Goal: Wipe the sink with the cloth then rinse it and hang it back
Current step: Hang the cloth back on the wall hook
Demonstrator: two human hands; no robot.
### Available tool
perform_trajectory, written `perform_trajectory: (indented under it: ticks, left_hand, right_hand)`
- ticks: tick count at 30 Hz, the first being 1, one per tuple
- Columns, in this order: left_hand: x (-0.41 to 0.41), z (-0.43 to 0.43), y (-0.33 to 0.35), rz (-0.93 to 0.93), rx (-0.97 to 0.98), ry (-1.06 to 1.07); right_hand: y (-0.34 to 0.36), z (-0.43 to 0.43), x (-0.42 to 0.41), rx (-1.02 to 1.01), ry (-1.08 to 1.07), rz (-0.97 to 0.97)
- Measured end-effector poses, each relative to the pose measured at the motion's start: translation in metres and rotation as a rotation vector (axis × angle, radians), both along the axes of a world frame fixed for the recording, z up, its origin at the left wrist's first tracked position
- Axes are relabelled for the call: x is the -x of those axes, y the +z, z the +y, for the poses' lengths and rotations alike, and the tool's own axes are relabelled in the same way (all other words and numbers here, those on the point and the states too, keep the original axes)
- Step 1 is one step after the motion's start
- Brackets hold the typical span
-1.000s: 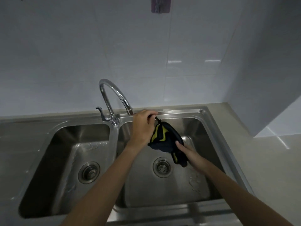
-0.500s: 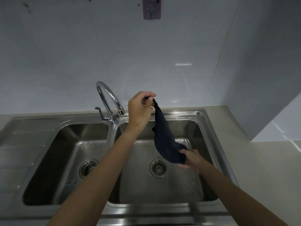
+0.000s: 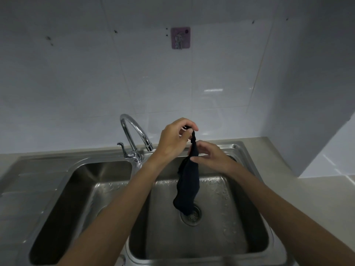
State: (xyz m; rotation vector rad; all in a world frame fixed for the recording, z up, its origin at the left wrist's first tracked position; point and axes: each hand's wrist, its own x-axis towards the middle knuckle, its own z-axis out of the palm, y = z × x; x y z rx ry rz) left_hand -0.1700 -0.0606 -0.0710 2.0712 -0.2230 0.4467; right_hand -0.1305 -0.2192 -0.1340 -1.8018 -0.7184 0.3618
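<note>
A dark cloth hangs limp over the right basin of a steel double sink. My left hand pinches its top loop between thumb and fingers, just right of the curved tap. My right hand pinches the cloth a little lower, near its neck. The cloth's lower end dangles just above the right drain. A purple adhesive hook is stuck on the white tiled wall high above the sink.
The left basin lies beside the right one, and water drops cover the right basin's floor. A beige counter runs to the right, where a white wall juts forward. The tap lever points left.
My left hand has lifted the cloth's top loop upward. My right hand let go of the cloth's bottom and moved up to pinch it near the top. The view tilted up, showing the hook.
</note>
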Motion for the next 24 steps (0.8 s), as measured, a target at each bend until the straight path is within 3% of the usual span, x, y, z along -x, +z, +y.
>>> perform_trajectory:
  ticks: [6, 10, 13, 14, 19, 22, 24]
  left_hand:
    - [0.003, 0.010, 0.004, 0.024, 0.260, 0.018]
    - [0.002, 0.014, 0.007, 0.032, 0.375, 0.076]
    - [-0.005, 0.019, 0.003, 0.021, 0.344, 0.210]
    - [-0.007, 0.021, 0.000, 0.018, 0.323, 0.244]
    - [-0.015, 0.015, -0.004, 0.129, 0.311, 0.175]
    - [-0.020, 0.016, 0.003, 0.346, 0.385, 0.053]
    - [-0.023, 0.020, 0.001, 0.441, 0.278, 0.035]
  right_hand:
    - [0.008, 0.006, -0.009, 0.242, -0.111, -0.357]
    - [0.020, 0.002, -0.006, 0.187, 0.048, -0.116]
    - [0.027, -0.004, -0.008, 0.252, 0.125, 0.094]
    - [0.028, -0.005, -0.009, 0.271, 0.119, 0.081]
    - [0.018, -0.008, -0.020, 0.296, -0.097, -0.363]
    - [0.019, -0.008, -0.022, 0.137, -0.160, -0.267]
    - [0.022, -0.007, -0.024, 0.103, -0.159, -0.202]
